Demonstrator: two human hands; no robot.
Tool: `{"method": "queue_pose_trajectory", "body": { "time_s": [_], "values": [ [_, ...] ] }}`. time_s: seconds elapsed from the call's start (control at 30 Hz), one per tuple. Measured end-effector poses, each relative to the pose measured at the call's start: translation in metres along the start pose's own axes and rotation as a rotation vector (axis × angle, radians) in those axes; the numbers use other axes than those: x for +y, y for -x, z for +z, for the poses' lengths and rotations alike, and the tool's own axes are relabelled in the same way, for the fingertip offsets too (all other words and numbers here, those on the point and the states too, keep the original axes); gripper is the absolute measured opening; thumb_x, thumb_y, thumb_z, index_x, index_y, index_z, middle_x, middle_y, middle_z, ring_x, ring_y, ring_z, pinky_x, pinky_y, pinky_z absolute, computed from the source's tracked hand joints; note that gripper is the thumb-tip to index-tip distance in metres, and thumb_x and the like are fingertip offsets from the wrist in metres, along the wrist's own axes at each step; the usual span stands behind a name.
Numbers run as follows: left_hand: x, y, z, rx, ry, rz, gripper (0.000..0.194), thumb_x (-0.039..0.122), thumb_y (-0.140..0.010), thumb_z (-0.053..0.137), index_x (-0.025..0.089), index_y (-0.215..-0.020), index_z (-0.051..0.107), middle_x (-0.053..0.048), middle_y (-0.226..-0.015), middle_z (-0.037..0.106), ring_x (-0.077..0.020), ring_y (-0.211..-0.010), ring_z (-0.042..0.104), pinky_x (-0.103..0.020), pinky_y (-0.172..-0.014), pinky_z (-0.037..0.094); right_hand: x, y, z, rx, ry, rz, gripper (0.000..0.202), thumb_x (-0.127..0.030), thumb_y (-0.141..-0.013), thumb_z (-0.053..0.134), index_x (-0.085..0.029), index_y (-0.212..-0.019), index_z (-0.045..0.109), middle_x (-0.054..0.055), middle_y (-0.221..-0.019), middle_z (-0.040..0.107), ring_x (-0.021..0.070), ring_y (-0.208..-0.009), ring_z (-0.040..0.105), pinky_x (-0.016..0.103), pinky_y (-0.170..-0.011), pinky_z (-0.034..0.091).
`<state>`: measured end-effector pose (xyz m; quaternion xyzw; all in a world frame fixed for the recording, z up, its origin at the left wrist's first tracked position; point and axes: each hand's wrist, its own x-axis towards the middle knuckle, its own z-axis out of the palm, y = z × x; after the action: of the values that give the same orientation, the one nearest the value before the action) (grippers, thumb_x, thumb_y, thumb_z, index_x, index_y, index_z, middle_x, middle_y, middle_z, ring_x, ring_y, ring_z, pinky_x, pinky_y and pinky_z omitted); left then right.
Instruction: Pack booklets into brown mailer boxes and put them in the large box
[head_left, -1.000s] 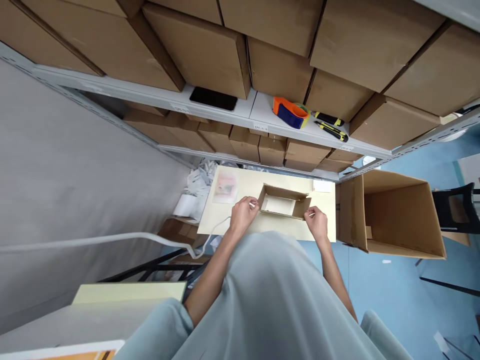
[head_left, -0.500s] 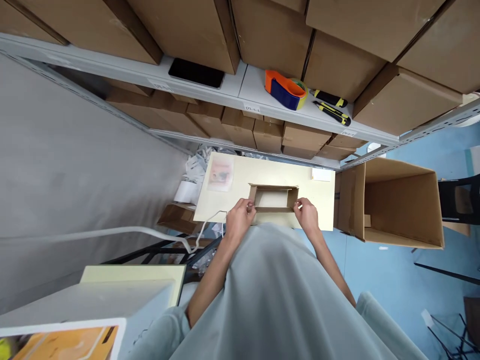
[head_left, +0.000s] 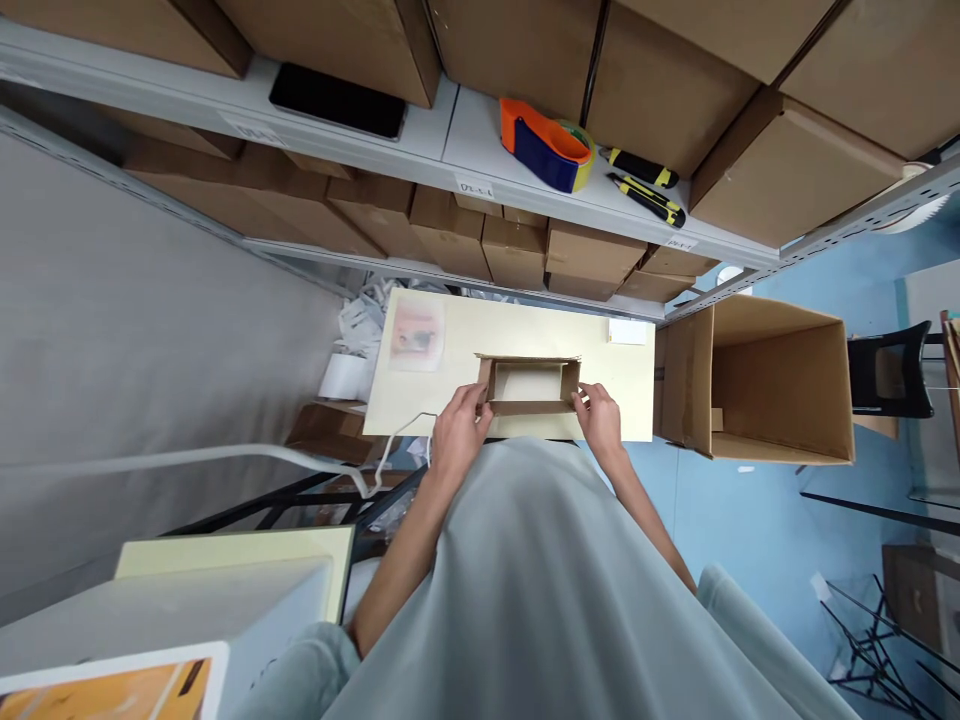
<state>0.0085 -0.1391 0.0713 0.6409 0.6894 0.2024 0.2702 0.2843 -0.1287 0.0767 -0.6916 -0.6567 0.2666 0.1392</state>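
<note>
A small cardboard box (head_left: 531, 408) stands on the cream table (head_left: 442, 400), its rectangular opening facing up and the pale surface showing through the middle. My left hand (head_left: 459, 425) grips its left end, with fingers on the outer wall and the thumb at the near corner. At the right end, my right hand (head_left: 598, 415) pinches the near right corner. Flat on the table lie a clear bag with a reddish print (head_left: 417, 335) at the back left and a white card or label stack (head_left: 628, 331) at the back right.
Above the table, a grey shelf (head_left: 442, 150) holds several cartons, a black phone (head_left: 337, 100), an orange and blue tape dispenser (head_left: 546, 145) and two utility knives (head_left: 646, 198). A large open carton (head_left: 780, 385) stands right of the table. A white cable (head_left: 262, 452) runs along the left.
The view has shifted, so the shelf looks nearer. Both hands remain at the box's ends; the left fingers now reach further along its outer wall, and the box's near wall shows more.
</note>
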Motion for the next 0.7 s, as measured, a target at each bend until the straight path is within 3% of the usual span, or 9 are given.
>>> {"method": "queue_pose_trajectory", "body": {
  "time_s": [0.23,0.43,0.6,0.7],
  "values": [
    [-0.009,0.001,0.003,-0.100,0.032,0.049,0.053,0.018,-0.096,0.057,0.023,-0.148,0.065,-0.012,-0.144,0.072,-0.0305,-0.107,0.076,-0.041,-0.101,0.057,-0.005,-0.016,0.009,-0.047,-0.100,-0.012,0.031,-0.032,-0.110,0.053,-0.022,-0.125,0.078,0.009,-0.114,0.079,0.0220,-0.084,0.074,0.033,-0.086,0.057],
    [-0.007,0.015,0.016,-0.127,0.081,0.039,0.041,0.025,-0.100,0.062,0.022,-0.141,0.069,-0.014,-0.141,0.073,-0.0345,-0.122,0.071,-0.044,-0.108,0.055,-0.005,-0.021,0.010,-0.079,-0.096,0.000,0.027,-0.033,-0.106,0.060,-0.023,-0.123,0.078,0.009,-0.113,0.078,0.0248,-0.099,0.076,0.036,-0.093,0.060],
    [-0.002,0.015,0.022,-0.138,0.107,-0.008,0.039,0.031,-0.102,0.067,0.022,-0.140,0.070,-0.014,-0.139,0.072,-0.0313,-0.112,0.074,-0.040,-0.103,0.057,0.008,-0.009,0.011,0.100,-0.086,-0.024,0.047,-0.037,-0.105,0.058,-0.018,-0.148,0.066,0.018,-0.154,0.062,0.0323,-0.140,0.061,0.045,-0.114,0.055],
    [0.000,0.008,0.024,-0.125,0.084,0.001,0.038,0.033,-0.102,0.069,0.023,-0.138,0.071,-0.014,-0.137,0.071,-0.0314,-0.112,0.074,-0.039,-0.100,0.057,0.018,-0.004,0.015,0.048,-0.108,-0.056,0.042,-0.036,-0.105,0.057,-0.019,-0.141,0.072,0.016,-0.156,0.062,0.0324,-0.143,0.059,0.049,-0.122,0.050]
  ]
}}
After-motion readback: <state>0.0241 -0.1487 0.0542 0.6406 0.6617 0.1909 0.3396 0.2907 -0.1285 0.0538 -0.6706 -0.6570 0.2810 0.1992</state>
